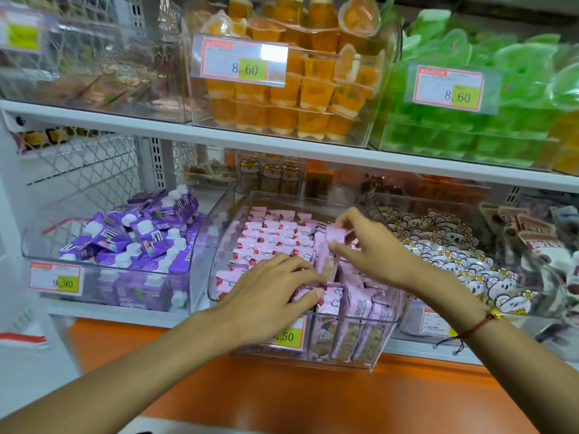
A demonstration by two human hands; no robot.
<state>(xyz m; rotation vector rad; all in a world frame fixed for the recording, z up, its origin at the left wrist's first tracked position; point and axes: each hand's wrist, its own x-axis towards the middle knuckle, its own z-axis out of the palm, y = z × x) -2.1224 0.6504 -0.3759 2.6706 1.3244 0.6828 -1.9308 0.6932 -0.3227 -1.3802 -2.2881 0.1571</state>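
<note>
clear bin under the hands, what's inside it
Pink snack packets: flat rows at the back, upright ones in front. The right hand pinches one; the left hand holds others. Lower layers are covered.
</note>
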